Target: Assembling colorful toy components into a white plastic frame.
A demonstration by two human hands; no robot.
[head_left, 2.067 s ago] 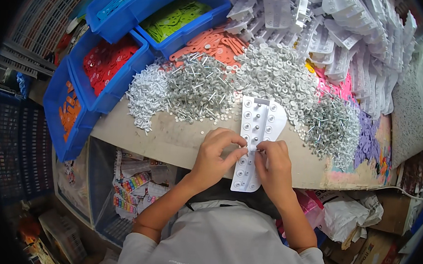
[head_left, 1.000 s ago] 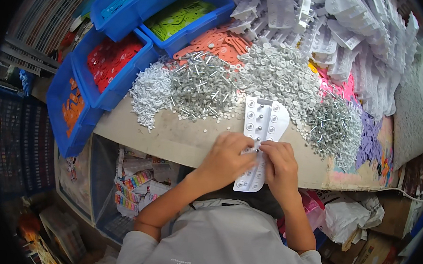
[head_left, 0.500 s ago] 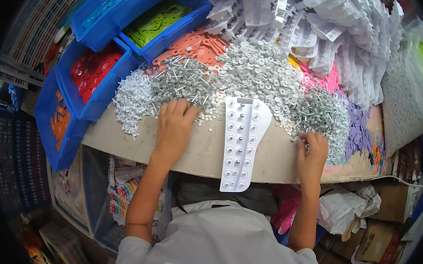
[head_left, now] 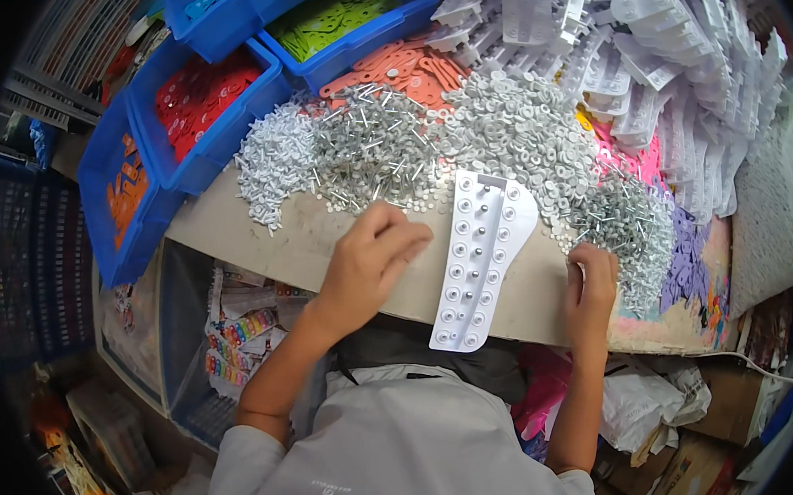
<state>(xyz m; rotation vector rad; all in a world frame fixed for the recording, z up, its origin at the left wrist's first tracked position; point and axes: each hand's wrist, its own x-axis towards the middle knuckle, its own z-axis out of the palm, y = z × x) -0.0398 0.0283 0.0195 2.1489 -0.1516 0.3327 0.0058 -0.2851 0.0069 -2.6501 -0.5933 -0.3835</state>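
Observation:
A white plastic plate (head_left: 496, 245) lies upright in front of me, its near end past the table edge. Rows of round sockets line both its sides, and small metal pins stand along its middle channel. Left of the plate, my left hand (head_left: 365, 266) is closed in a pinch above the table; whatever sits between its fingertips is too small to make out. My right hand (head_left: 592, 284) rests with curled fingers at the near edge of the right heap of metal pins (head_left: 615, 212). Its fingertips are pressed together, and their contents are hidden.
Behind the plate are heaps of metal pins (head_left: 367, 144), white plastic pins (head_left: 276, 152) and whitish rings (head_left: 515, 127). Blue bins (head_left: 214, 166) with coloured pieces stand at left. White plastic parts (head_left: 677, 46) are piled at the back; a filled clear bag (head_left: 777, 191) stands right.
My left hand has drawn back from the left heap of metal pins and come closer to the plate, fingers now pinched. My right hand stays by the right heap. The whole view has shifted slightly.

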